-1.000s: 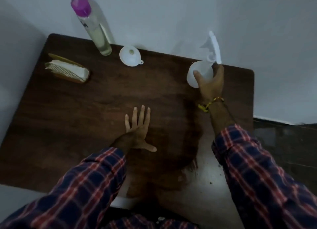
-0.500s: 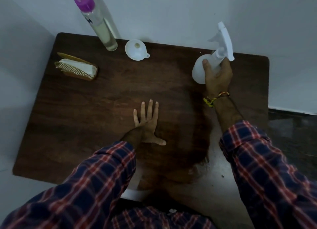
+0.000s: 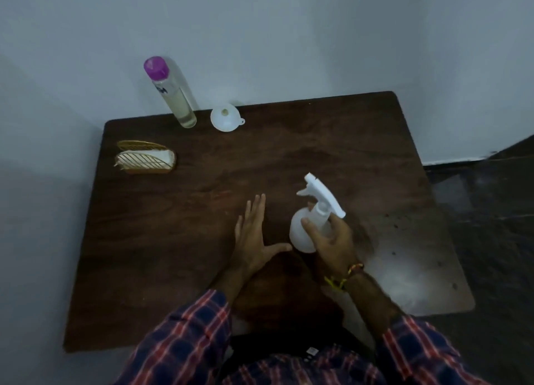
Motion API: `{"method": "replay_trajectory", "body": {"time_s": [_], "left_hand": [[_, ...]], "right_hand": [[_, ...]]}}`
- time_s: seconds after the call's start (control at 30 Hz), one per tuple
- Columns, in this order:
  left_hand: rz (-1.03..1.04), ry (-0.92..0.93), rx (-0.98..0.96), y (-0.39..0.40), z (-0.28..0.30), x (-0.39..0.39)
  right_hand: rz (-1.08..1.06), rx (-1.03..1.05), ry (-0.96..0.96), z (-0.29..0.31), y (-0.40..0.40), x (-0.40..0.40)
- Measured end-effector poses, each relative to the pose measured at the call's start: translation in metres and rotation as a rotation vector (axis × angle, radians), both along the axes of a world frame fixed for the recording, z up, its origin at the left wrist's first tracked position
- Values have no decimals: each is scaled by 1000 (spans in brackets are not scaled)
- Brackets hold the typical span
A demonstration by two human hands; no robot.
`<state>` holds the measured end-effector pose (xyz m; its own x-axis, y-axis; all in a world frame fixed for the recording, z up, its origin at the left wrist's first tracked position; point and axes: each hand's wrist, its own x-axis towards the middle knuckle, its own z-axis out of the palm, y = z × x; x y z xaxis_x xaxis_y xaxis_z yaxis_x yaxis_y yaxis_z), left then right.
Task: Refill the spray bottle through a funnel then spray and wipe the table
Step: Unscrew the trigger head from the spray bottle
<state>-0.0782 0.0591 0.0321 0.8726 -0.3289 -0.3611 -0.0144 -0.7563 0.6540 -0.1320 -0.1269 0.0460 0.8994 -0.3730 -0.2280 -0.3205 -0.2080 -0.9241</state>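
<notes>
My right hand (image 3: 332, 240) grips the neck and body of a white spray bottle (image 3: 300, 231) near the middle of the dark wooden table (image 3: 361, 142). Its trigger head tilts toward the far left. Just left of the bottle, my left hand (image 3: 252, 234) lies flat on the table, fingers spread and thumb reaching toward the bottle's base. At the table's far edge stand a white funnel (image 3: 224, 117) and, to its left, a tall clear refill bottle (image 3: 173, 95) with a purple cap.
A gold wire holder with white napkins (image 3: 147, 159) sits at the far left of the table. Grey walls close in behind and on the left. A dark floor lies to the right. Small droplets speckle the table's right side.
My right hand has carried the spray bottle from the far right edge of the table toward the middle, next to my left hand. The left hand has stayed flat.
</notes>
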Motion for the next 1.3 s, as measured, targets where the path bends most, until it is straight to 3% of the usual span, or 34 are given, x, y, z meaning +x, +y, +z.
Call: {"method": "replay_trajectory", "body": {"time_s": [0.13,0.3,0.53,0.67,0.73,0.83,0.93,1.17,1.3], "left_hand": [[47,-44,-259,38,41,-39],[0,-233,-339,65,76,-50],[-303,-470,-83,63,103,-41],[-324,-513,-61,53,116,-33],[-231,-442,-173,49,122,-33],[-17,-116,-460,43,136,-38],[-2,70,-598,34,152,-41],[2,91,-780,19,177,-38],[78,6,-753,9,175,-40]], "right_hand": [[131,-66,50,0,39,-23],[247,-129,55,0,60,-38],[278,-177,-81,20,67,-49],[303,-163,-150,44,60,-52],[327,-131,-158,56,52,-53],[413,-20,-159,77,45,-54],[477,69,-210,99,44,-53],[604,114,-263,115,33,-41],[571,69,-284,108,36,-36]]}}
